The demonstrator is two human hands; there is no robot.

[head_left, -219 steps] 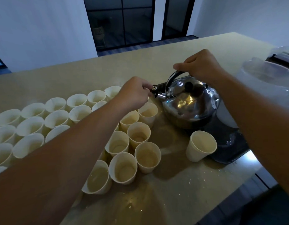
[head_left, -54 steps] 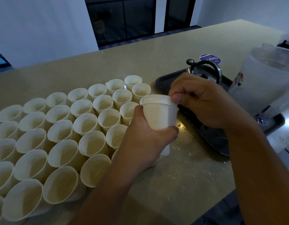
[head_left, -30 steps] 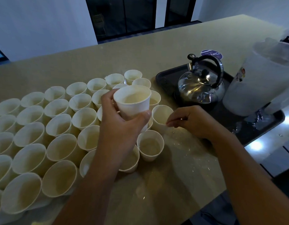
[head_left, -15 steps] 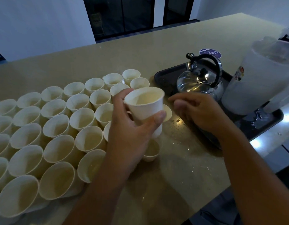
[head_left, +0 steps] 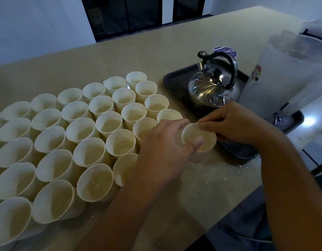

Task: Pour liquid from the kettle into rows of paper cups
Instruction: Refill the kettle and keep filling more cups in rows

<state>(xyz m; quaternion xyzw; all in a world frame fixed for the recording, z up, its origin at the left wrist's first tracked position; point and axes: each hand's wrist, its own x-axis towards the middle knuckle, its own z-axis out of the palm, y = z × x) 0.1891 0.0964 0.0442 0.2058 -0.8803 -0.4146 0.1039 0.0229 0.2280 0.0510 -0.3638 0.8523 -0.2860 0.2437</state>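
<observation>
Your rows of paper cups [head_left: 84,134] fill the left and middle of the counter [head_left: 138,51], packed rim to rim. Your left hand [head_left: 162,151] has lowered the single cup [head_left: 199,137] it held raised half a second ago; it now sits low at the near right end of the rows, thumb and fingers curled around it. Your right hand [head_left: 234,122], loosely curled before, now pinches the cup's far rim. The kettle [head_left: 213,86] stands unheld on the dark tray [head_left: 176,80] further right, so pouring probably waits until this cup is placed.
</observation>
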